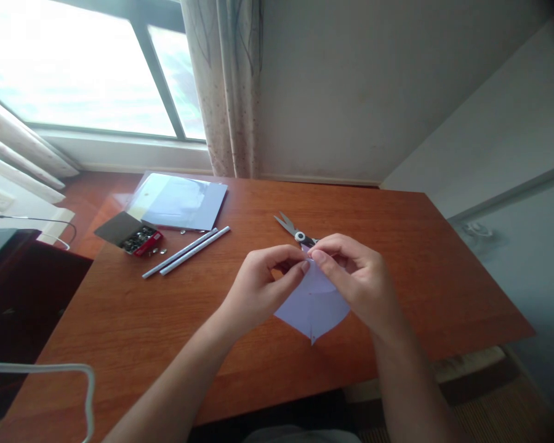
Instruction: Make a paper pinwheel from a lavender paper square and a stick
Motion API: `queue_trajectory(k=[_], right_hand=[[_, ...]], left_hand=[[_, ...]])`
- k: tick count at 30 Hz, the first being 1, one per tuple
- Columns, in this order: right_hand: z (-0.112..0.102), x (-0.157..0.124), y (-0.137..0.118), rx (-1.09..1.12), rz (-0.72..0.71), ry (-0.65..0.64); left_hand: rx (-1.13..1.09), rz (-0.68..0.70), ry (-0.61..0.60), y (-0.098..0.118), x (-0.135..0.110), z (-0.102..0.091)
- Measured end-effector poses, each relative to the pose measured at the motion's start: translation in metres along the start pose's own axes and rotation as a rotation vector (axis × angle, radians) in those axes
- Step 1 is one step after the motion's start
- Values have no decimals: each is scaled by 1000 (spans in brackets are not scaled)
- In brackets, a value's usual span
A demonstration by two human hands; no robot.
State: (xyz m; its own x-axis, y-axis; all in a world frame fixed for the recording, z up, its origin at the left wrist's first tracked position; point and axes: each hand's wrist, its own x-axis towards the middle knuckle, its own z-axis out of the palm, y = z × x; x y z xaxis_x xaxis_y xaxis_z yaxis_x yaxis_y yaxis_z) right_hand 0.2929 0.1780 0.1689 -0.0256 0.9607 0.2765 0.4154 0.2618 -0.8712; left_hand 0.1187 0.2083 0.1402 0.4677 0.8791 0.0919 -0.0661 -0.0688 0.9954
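Observation:
A pale lavender sheet of paper point(313, 306), folded with a centre crease and a point toward me, is held just above the wooden table point(175, 320). My left hand point(258, 284) pinches its upper edge from the left. My right hand point(356, 277) pinches the same upper tip from the right. The fingertips of both hands meet at the paper's top. Behind my right hand lies a pair of scissors point(292, 229) with its blades pointing away to the left; the handles are partly hidden.
Two thin white sticks point(187, 251) lie side by side left of centre. An open small box of metal pins point(136, 237) sits beside a stack of purple paper in a clear sleeve point(182, 202). Window and curtain stand behind; a dark cabinet is at the left.

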Motion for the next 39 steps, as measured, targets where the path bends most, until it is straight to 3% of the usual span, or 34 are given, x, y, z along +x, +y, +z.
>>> queue_trajectory(k=[4, 12, 21, 31, 39], right_hand=[[-2, -1, 1, -7, -64, 1], [1, -3, 2, -277, -322, 81], [5, -7, 8, -422, -471, 147], [6, -5, 8, -458, -514, 135], [7, -5, 8, -410, -464, 112]], left_hand=[[-10, -27, -6, 1, 0, -1], [-137, -76, -1, 4, 2, -1], [-189, -132, 32, 5, 2, -3], [-198, -130, 82, 7, 1, -2], [-206, -123, 88, 7, 2, -3]])
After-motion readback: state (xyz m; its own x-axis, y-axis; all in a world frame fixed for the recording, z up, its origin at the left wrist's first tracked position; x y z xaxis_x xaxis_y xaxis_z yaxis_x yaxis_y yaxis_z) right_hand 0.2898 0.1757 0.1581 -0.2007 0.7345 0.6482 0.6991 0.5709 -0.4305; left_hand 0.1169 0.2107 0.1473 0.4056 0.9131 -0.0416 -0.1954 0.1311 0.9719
